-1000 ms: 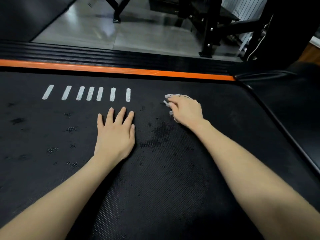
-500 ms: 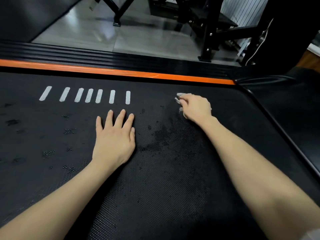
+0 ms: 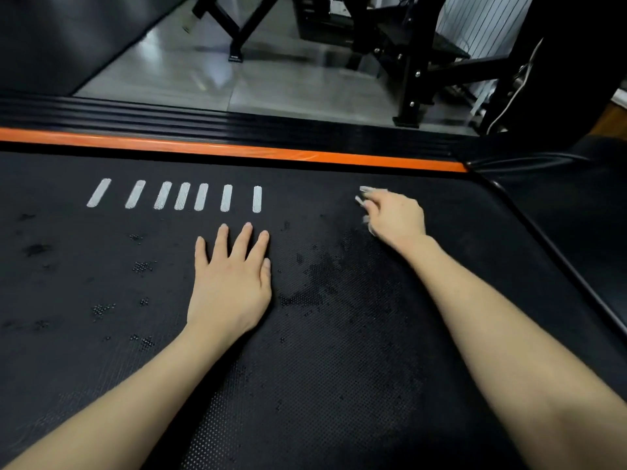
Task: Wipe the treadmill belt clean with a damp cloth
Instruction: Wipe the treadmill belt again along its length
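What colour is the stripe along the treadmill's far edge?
Bright orange stripe, running beside the black treadmill belt; the head view shows it.

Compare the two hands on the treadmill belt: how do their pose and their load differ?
The left hand lies flat with straight, spread fingers; the right hand is curled. The left hand holds nothing; the right hand grips a pale cloth. Both rest on the black treadmill belt.

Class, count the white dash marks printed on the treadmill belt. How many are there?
7 white marks, in one row near the far edge of the belt, alongside the orange strip, beyond the left hand. None seems hidden.
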### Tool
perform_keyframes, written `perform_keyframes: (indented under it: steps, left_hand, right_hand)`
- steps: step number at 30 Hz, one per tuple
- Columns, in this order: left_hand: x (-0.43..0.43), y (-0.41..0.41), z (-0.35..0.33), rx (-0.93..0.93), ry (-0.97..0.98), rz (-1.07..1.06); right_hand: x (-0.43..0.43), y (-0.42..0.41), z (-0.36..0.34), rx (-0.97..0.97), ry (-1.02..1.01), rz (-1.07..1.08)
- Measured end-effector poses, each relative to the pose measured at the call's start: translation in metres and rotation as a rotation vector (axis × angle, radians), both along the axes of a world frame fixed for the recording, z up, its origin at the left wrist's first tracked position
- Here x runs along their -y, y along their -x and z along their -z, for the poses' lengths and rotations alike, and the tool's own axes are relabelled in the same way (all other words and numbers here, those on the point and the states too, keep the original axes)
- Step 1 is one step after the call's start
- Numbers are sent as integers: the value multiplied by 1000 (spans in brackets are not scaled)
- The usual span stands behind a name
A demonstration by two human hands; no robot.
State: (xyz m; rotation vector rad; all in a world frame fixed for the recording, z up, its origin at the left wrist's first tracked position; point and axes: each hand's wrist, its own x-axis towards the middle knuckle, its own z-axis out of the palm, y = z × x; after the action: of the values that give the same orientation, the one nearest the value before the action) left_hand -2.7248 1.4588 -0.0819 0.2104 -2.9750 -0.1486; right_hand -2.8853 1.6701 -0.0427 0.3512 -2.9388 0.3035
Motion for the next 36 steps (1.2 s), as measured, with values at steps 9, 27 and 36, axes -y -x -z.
perform_keyframes:
  steps: [9, 27, 36]
  left_hand:
    - [1, 1, -3, -3, -16, 8]
    - [4, 2, 0, -1, -15, 19]
    - [1, 4, -2, -8, -39, 5]
  right_hand:
    - [95, -52, 13, -161, 8, -439]
    - [120, 33, 5, -62, -81, -206]
    - [85, 41, 8, -36, -66, -155]
